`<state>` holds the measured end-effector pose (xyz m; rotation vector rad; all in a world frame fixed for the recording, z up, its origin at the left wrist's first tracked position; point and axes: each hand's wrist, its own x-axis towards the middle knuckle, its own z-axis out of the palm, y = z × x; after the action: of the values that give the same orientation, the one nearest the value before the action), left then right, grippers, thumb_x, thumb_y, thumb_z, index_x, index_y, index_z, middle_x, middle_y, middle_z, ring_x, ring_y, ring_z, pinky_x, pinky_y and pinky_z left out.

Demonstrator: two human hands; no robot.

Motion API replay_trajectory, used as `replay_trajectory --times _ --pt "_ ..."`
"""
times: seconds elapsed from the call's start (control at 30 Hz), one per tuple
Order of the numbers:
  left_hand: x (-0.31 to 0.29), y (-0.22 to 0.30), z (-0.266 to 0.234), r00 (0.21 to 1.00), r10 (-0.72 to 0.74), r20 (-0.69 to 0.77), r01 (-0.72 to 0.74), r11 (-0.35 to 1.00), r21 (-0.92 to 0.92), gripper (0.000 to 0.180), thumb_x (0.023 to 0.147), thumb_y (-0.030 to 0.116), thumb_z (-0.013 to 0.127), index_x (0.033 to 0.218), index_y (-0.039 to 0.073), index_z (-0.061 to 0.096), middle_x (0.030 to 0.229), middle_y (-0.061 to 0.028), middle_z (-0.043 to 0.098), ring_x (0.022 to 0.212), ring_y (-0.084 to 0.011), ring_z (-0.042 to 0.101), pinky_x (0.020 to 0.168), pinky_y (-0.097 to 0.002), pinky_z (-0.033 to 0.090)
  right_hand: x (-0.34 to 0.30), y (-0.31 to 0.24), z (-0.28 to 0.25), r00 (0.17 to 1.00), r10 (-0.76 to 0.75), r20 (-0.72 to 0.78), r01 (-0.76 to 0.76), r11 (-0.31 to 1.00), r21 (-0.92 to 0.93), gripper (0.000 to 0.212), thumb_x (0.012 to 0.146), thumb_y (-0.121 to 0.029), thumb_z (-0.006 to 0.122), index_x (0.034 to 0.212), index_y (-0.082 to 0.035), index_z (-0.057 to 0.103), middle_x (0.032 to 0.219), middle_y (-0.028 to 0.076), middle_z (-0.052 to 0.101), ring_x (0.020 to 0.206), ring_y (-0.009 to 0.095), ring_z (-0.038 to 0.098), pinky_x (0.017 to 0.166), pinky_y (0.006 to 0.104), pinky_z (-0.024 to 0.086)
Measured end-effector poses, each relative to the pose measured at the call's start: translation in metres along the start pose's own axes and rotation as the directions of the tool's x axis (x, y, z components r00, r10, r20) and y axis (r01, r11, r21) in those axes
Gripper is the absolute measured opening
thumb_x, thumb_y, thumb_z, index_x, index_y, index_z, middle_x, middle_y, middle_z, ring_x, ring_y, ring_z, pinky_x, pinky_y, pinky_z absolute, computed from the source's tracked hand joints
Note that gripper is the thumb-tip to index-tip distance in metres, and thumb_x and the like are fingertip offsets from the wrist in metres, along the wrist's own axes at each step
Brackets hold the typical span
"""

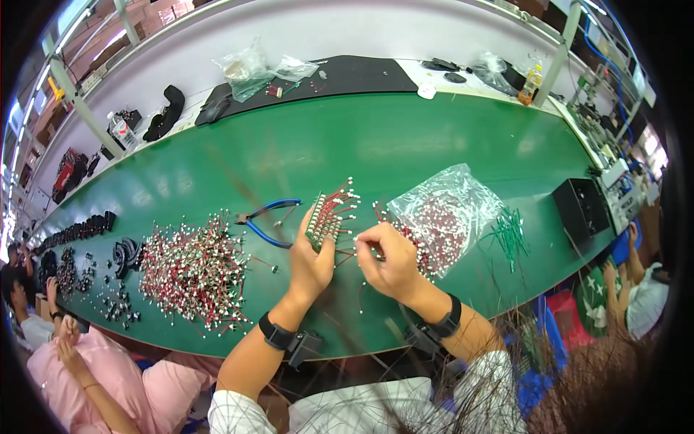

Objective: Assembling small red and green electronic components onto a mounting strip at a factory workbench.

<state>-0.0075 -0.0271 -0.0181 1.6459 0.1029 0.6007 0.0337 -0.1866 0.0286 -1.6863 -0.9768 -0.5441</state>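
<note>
My left hand (311,266) is wrapped around a narrow green circuit board panel (316,226), held tilted above the green table. Red wires with white plugs (341,205) fan out from the panel's right side. Just to the right, my right hand (392,259) is closed in a pinch at the end of a thin red wire (345,254); the fingers partly hide what they grip. Left of the panel lie cutting pliers (264,224) with blue handles. A large heap of red wires with white plugs (194,278) spreads farther left.
Right of my hands, a clear plastic bag (450,210) covers more red wires. Beyond it lie green wires (512,235) and a black bin (580,210). Black parts (126,254) line the left side. A bottle (531,83) stands far right; co-workers sit on both sides.
</note>
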Motion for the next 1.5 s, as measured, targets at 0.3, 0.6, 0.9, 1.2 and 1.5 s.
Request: replay_trajectory --times 0.3,0.6,0.9,1.2,1.5 --pt "-0.005 0.010 0.003 0.994 0.057 0.095 -0.074 0.980 0.185 0.052 0.089 0.001 0.056 0.140 -0.005 0.047 0.110 -0.0227 0.070 0.097 -0.0282 0.073 0.082 -0.0339 0.055 -0.005 0.004 0.019 0.999 -0.019 0.032 0.022 0.997 -0.073 0.011 0.080 -0.003 0.072 0.089 -0.004 0.066 0.076 0.009 0.067 0.063 0.025 0.066 0.055 0.0341 0.052" --pt "-0.010 0.009 0.008 0.986 0.120 0.115 -0.140 0.972 0.189 0.056 0.088 0.003 0.061 0.141 -0.006 0.046 0.109 -0.0241 0.070 0.095 -0.0296 0.073 0.080 -0.0354 0.056 -0.009 0.005 0.021 0.997 0.050 0.052 -0.045 0.995 -0.094 0.008 0.078 -0.007 0.071 0.085 -0.007 0.067 0.070 0.008 0.064 0.062 0.026 0.064 0.054 0.0363 0.051" --pt "-0.010 0.012 0.006 0.985 0.105 0.134 -0.140 0.950 0.281 0.056 0.088 0.002 0.062 0.143 0.001 0.049 0.104 -0.0132 0.074 0.090 -0.0146 0.070 0.078 -0.0307 0.056 -0.011 0.002 0.023 0.992 0.110 0.061 -0.106 0.992 -0.069 0.008 0.077 -0.006 0.072 0.079 -0.006 0.064 0.061 0.006 0.058 0.054 0.023 0.061 0.050 0.0350 0.049" --pt "-0.013 0.012 0.007 0.981 0.122 0.152 -0.157 0.956 0.248 0.059 0.086 0.001 0.063 0.143 0.001 0.048 0.104 -0.0152 0.074 0.090 -0.0176 0.072 0.079 -0.0314 0.056 -0.010 0.001 0.022 0.990 0.111 0.081 -0.104 0.991 -0.084 0.010 0.076 -0.004 0.072 0.078 -0.006 0.062 0.059 0.005 0.057 0.052 0.022 0.060 0.049 0.0345 0.048" --pt "-0.012 0.017 0.010 0.962 0.249 0.112 -0.272 0.916 0.294 0.059 0.085 -0.001 0.066 0.141 0.001 0.049 0.108 -0.0191 0.072 0.092 -0.0265 0.073 0.081 -0.0335 0.057 -0.011 0.000 0.020 0.996 0.026 0.082 -0.019 0.996 -0.083 0.010 0.081 -0.001 0.073 0.083 -0.002 0.063 0.061 0.008 0.060 0.050 0.020 0.060 0.047 0.0315 0.047"
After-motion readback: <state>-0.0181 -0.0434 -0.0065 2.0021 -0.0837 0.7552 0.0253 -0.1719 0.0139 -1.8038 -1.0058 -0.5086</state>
